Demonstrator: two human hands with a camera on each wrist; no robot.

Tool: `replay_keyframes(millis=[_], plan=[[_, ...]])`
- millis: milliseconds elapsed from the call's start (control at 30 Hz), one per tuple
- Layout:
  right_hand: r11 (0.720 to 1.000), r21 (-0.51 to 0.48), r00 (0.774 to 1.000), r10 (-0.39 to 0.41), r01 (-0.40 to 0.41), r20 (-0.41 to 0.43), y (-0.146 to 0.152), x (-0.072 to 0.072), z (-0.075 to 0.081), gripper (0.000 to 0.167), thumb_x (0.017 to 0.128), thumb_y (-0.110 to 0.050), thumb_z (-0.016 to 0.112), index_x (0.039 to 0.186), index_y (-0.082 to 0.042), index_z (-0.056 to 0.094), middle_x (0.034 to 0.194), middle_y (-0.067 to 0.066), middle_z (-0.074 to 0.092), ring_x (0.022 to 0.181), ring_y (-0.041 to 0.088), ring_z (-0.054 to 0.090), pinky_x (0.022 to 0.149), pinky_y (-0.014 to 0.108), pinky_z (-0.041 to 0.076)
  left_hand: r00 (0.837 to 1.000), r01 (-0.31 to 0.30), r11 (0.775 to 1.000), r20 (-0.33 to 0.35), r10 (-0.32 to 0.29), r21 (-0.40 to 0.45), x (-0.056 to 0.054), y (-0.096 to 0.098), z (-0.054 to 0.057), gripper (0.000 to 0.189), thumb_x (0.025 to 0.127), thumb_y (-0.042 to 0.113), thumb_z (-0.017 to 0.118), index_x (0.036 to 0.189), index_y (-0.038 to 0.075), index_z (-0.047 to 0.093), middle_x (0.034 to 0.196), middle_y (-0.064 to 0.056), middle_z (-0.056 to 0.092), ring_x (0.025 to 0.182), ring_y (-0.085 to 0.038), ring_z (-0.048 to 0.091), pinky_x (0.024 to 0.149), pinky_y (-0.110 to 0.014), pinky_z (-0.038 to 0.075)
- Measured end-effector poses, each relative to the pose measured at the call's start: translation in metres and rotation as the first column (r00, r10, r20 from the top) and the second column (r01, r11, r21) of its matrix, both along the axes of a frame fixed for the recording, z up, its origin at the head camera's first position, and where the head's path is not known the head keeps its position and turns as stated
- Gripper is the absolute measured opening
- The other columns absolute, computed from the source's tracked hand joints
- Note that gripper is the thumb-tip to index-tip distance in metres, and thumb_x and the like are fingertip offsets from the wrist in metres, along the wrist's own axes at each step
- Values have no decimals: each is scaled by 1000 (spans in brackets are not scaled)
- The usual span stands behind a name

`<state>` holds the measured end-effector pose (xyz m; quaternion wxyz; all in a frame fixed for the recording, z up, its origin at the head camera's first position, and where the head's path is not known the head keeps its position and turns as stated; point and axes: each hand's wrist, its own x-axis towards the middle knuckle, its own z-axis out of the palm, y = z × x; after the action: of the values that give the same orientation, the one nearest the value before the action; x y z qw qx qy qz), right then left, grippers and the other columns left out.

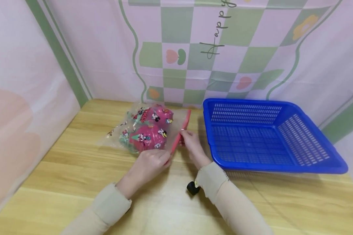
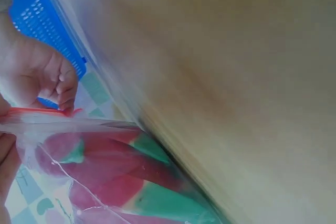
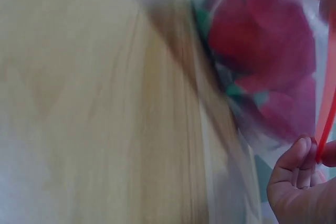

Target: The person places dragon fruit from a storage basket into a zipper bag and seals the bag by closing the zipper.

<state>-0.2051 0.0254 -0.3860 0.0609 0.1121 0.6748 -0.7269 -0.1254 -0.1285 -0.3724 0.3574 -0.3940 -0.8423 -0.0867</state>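
A clear zip bag [image 1: 176,117] with cartoon prints lies on the table, its red zip edge [image 1: 188,118] facing right. Inside show rounded pink-red and green things [image 3: 262,30], whose kind the plastic blurs. My left hand [image 1: 150,163] grips the near end of the zip edge, its knuckles up and its fingertips hidden in the head view. Farther along that edge, my right hand [image 1: 192,143] pinches the red strip between thumb and fingers, as the right wrist view also shows with the thumb [image 3: 294,156] against the strip.
Just right of my right hand stands a blue plastic basket [image 1: 250,168] with slotted walls. A small black object [image 1: 192,188] sits by my right cuff. Behind the wooden table [image 1: 61,173] hangs a checkered pink and green cloth [image 1: 176,29].
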Motion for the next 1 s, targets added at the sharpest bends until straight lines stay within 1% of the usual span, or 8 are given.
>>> replay_keyframes(millis=[200, 367, 467, 600, 700, 767, 867, 1000], plan=[[998, 21, 998, -67, 66, 6, 1, -8, 0, 16, 92, -8, 46, 78, -4, 53, 57, -6, 46, 49, 4, 43, 49, 14, 39, 999, 5, 999, 41, -6, 34, 5, -2, -2, 13, 74, 12, 77, 77, 9, 64, 66, 3, 68, 57, -8, 63, 53, -17, 53], [996, 14, 996, -92, 92, -8, 0, -9, -1, 14, 92, -8, 45, 84, -1, 55, 60, -6, 47, 51, 4, 44, 50, 14, 40, 987, -117, 993, 109, 114, 23, 8, 10, 3, 13, 78, 12, 71, 83, 8, 60, 67, 1, 63, 56, -11, 57, 51, -20, 51], [995, 19, 995, -100, 100, -16, -1, -8, -1, 15, 92, -9, 46, 87, 1, 56, 61, -6, 49, 51, 4, 45, 51, 15, 42, 962, -244, 968, 110, 250, -65, 11, 22, 6, 19, 79, 14, 70, 95, 5, 63, 76, -2, 66, 63, -13, 60, 54, -22, 53], [995, 10, 995, -99, 100, -17, -1, -6, -2, 16, 92, -11, 46, 88, 1, 56, 61, -6, 50, 52, 4, 47, 50, 15, 43, 910, -401, 900, 39, 412, -169, 9, 39, 6, 18, 81, 12, 69, 97, 7, 66, 84, -3, 67, 68, -13, 61, 53, -21, 53], [995, -14, 995, -100, 100, -13, 0, -5, -3, 15, 92, -11, 47, 84, -1, 55, 60, -6, 50, 51, 5, 47, 50, 15, 44, 868, -490, 848, -25, 495, -201, 2, 47, 4, 10, 83, 12, 66, 93, 10, 68, 81, -2, 64, 63, -11, 59, 46, -20, 49], [995, -19, 995, -101, 100, -18, 0, -5, -4, 15, 92, -10, 47, 82, -1, 55, 59, -6, 51, 51, 5, 47, 50, 15, 44, 852, -519, 829, -49, 521, -210, -1, 48, 3, 9, 84, 14, 65, 93, 13, 69, 80, 0, 63, 58, -9, 56, 41, -20, 46], [994, -16, 993, -107, 106, -45, 1, -6, -6, 16, 91, -9, 49, 79, -2, 56, 57, -6, 51, 50, 5, 48, 50, 16, 44, 855, -513, 831, -45, 516, -215, -5, 43, 2, 11, 86, 14, 65, 95, 15, 70, 81, 0, 63, 50, -7, 52, 38, -20, 44], [993, -18, 988, -122, 121, -95, 2, -6, -7, 20, 92, -10, 51, 74, -3, 55, 56, -6, 51, 50, 5, 48, 50, 16, 43, 889, -452, 872, -14, 458, -187, -7, 33, 2, 9, 87, 14, 65, 94, 13, 69, 82, -1, 64, 46, -7, 50, 36, -21, 43]])
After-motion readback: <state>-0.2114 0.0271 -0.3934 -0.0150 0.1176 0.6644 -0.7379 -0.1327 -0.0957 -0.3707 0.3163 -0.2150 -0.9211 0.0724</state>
